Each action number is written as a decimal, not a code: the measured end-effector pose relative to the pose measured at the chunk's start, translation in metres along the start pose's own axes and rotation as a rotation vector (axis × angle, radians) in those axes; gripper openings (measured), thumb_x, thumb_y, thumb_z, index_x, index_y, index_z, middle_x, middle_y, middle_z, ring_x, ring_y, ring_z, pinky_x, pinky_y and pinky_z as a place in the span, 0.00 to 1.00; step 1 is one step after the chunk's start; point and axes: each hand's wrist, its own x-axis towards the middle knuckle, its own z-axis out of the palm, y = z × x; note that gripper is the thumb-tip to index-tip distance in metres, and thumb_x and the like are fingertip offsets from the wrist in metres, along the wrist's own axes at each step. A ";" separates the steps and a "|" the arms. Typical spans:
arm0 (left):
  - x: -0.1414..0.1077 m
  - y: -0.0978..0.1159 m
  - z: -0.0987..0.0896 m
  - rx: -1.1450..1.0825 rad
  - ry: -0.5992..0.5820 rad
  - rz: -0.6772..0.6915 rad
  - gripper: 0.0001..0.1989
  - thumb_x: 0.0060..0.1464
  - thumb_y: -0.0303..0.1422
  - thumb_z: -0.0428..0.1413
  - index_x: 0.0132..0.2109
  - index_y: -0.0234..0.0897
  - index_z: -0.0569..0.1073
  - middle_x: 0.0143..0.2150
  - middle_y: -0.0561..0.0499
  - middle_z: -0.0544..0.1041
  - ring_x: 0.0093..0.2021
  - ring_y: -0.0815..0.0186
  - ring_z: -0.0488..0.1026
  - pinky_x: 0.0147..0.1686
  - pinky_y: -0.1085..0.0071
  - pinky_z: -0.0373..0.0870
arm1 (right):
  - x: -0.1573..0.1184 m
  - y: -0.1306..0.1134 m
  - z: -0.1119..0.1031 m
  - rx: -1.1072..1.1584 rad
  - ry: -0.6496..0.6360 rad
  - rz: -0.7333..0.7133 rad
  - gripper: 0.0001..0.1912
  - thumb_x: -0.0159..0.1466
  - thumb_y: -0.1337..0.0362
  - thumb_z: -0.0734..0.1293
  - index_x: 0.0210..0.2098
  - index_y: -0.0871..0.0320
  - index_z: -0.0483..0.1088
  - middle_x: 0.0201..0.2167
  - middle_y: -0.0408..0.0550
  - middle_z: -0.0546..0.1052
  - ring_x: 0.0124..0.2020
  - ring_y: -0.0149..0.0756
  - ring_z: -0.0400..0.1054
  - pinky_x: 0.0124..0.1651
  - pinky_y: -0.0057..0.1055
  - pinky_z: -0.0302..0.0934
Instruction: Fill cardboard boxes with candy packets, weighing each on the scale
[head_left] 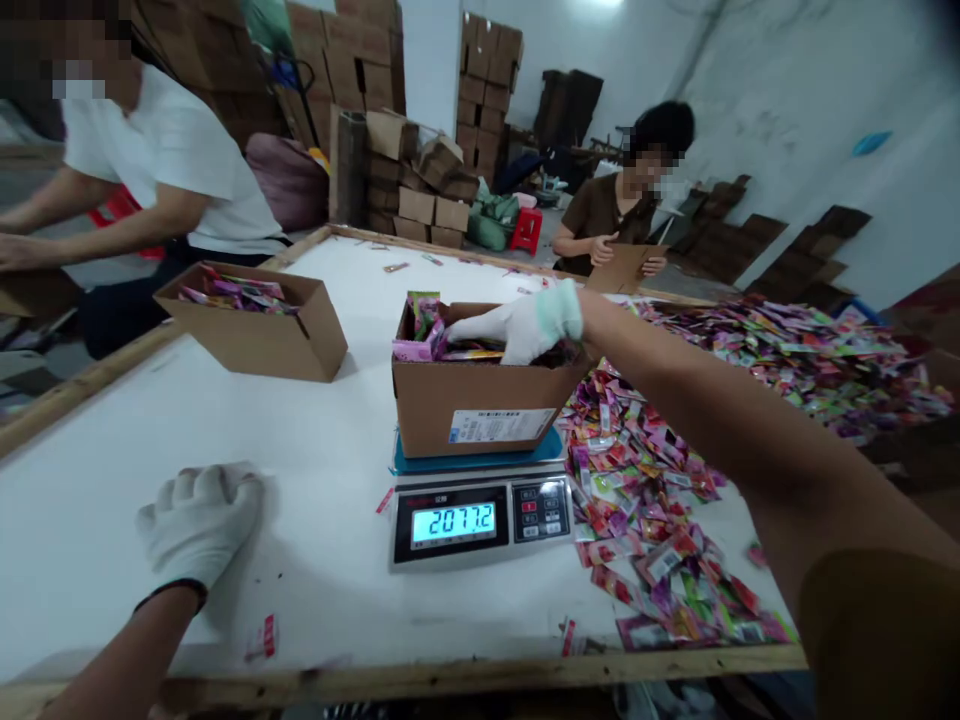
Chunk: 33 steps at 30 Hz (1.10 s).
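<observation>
Apparently at the filling and weighing step: dipping the gloved right hand (521, 328) into the open carton (424, 405) on the scale (491, 552), in among the packets (416, 350); cannot tell, from this angle, whether grasping any. Resting the gloved left hand (199, 520) on the table (322, 540), left of the scale, loosely spread, holding nothing. Probably calls next for levelling the packets, then lifting out for an undisturbed reading on the scale.
</observation>
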 end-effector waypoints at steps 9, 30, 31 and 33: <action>-0.004 0.007 -0.008 -0.032 -0.005 -0.007 0.33 0.65 0.51 0.32 0.54 0.30 0.68 0.59 0.34 0.68 0.61 0.47 0.61 0.58 0.52 0.58 | -0.095 0.046 -0.034 0.482 0.528 0.068 0.30 0.60 0.63 0.70 0.61 0.64 0.67 0.52 0.56 0.78 0.49 0.37 0.75 0.53 0.36 0.70; -0.005 0.009 -0.005 -0.021 -0.008 0.003 0.35 0.64 0.52 0.33 0.56 0.28 0.69 0.59 0.33 0.68 0.60 0.47 0.61 0.59 0.50 0.60 | -0.199 0.171 0.236 0.172 0.131 0.884 0.11 0.60 0.64 0.63 0.36 0.61 0.76 0.30 0.47 0.76 0.33 0.36 0.67 0.38 0.28 0.60; -0.004 0.007 -0.004 -0.012 -0.012 0.003 0.35 0.64 0.52 0.33 0.56 0.28 0.69 0.59 0.33 0.68 0.60 0.47 0.62 0.59 0.50 0.60 | -0.198 0.169 0.234 0.168 0.123 0.877 0.13 0.60 0.63 0.64 0.40 0.62 0.76 0.32 0.48 0.76 0.34 0.36 0.67 0.39 0.28 0.60; 0.000 0.003 -0.001 -0.024 -0.027 -0.002 0.36 0.63 0.53 0.34 0.56 0.27 0.69 0.59 0.32 0.67 0.60 0.46 0.61 0.59 0.49 0.59 | -0.191 0.157 0.241 0.170 0.091 0.864 0.19 0.58 0.62 0.68 0.48 0.62 0.76 0.35 0.48 0.78 0.35 0.35 0.68 0.40 0.27 0.61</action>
